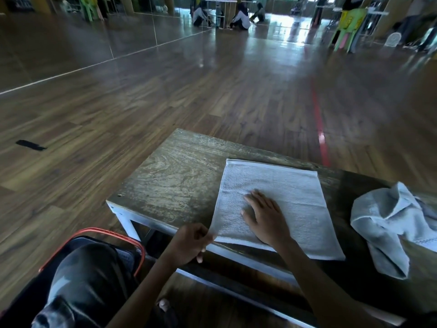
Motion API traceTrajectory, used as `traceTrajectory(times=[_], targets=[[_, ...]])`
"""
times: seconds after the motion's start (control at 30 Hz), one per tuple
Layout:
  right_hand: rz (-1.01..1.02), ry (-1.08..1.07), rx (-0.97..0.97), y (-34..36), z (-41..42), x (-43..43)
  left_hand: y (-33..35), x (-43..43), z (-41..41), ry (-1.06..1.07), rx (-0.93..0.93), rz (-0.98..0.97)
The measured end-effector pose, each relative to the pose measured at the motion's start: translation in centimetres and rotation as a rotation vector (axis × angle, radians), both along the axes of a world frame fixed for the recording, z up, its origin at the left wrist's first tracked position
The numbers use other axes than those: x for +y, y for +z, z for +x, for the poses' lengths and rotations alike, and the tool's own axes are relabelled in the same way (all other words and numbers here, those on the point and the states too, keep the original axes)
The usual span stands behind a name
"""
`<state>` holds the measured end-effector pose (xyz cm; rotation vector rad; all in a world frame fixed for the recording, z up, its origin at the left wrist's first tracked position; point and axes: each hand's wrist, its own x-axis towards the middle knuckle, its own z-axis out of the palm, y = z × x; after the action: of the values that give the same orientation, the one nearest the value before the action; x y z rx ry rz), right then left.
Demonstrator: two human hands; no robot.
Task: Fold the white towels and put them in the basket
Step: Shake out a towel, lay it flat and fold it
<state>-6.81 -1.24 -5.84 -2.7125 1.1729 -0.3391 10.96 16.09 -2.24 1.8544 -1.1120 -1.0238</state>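
Hands [189,240] [264,216] on flat towel [283,185] — crumpled towel [387,221], basket [94,229] nearby.

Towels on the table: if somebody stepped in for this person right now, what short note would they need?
Left hand pinches the flat towel's near left corner. Right hand lies flat on it, pressing it to the table.
A crumpled towel lies at the table's right end. The basket stands on the floor at the left, partly behind the person's knee; no towel shows in it.
Done: one towel laid flat.
Left: fold it, fold the crumpled one, put both in the basket.
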Motion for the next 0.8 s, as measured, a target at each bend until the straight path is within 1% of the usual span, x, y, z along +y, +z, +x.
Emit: traceTrajectory(times=[0.1, 0.17, 0.23, 0.3, 0.37, 0.4, 0.43, 0.5, 0.53, 0.6, 0.67, 0.73, 0.8], targets=[[0.012, 0.000, -0.002, 0.0, 0.0, 0.0, 0.0, 0.3, 0.0, 0.034, -0.058, -0.002], [0.035, 0.012, 0.007, 0.3, 0.1, -0.1, 0.1, 0.4, 0.0, 0.101, -0.132, -0.035], [0.050, 0.025, 0.019, 0.9, 0.1, 0.0, 0.3, 0.4, -0.3, 0.163, -0.275, -0.111], [0.028, 0.022, 0.022, 1.5, -0.5, 0.8, 0.9, 0.1, -1.4, 0.166, -0.425, -0.224], [-0.004, 0.003, 0.018, 1.7, -1.5, 2.0, 1.0, -1.2, -2.9, 0.078, -0.603, -0.342], [-0.016, -0.004, 0.028, 1.7, -2.1, 2.7, 0.8, -2.1, -3.7, -0.004, -0.702, -0.346], [-0.020, -0.011, 0.043, 1.4, -2.7, 3.2, 0.1, -3.0, -4.2, -0.098, -0.785, -0.311], [-0.006, -0.031, 0.087, 0.6, -4.4, 3.7, -1.6, -4.4, -4.9, -0.269, -0.916, -0.147], [0.002, -0.046, 0.111, 0.1, -5.5, 3.6, -2.5, -4.7, -5.0, -0.307, -0.968, -0.110], [-0.020, -0.089, 0.135, -0.5, -8.1, 3.1, -3.5, -4.7, -4.9, -0.329, -1.041, -0.056], [-0.039, -0.142, 0.175, -0.6, -10.9, 2.7, -3.7, -4.5, -4.7, -0.331, -1.068, -0.028], [-0.057, -0.204, 0.220, -0.3, -13.5, 2.6, -3.4, -4.3, -4.5, -0.333, -1.082, -0.029], [-0.055, -0.265, 0.221, 0.0, -15.7, 2.4, -3.4, -4.3, -4.2, -0.320, -1.101, -0.050]])
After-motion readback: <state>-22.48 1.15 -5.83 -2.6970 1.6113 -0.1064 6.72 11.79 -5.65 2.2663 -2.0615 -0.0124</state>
